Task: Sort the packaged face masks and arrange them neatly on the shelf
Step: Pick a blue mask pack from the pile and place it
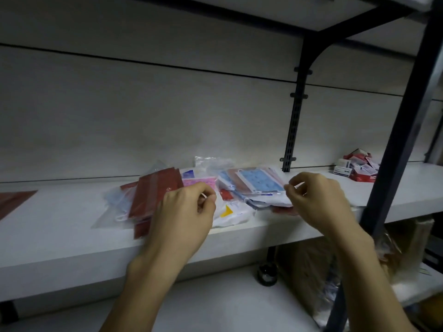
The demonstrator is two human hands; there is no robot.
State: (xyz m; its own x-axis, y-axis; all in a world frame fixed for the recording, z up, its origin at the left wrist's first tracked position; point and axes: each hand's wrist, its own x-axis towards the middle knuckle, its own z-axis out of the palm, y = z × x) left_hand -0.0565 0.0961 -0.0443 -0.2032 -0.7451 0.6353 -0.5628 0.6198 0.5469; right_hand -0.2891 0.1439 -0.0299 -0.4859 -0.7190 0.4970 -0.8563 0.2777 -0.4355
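A loose pile of packaged face masks lies on the white shelf [60, 236]. It holds dark red packets [155, 195], a pink packet [200, 181], a blue patterned packet [260, 182] and a white packet with a yellow mark [233, 212]. My left hand [184, 212] rests over the right side of the red packets, its fingers curled and pinched at the lower edge of the pink packet. My right hand [318, 200] pinches thumb and forefinger on the clear right edge of the blue packet. Both hands hide part of the pile.
One red packet [14, 200] lies apart at the far left of the shelf. A heap of small red and white boxes [357, 167] sits at the back right. A black upright post [388, 164] crosses the right side, and a black bracket [294, 130] stands behind the pile. Lower shelves hold wrapped goods [311, 271].
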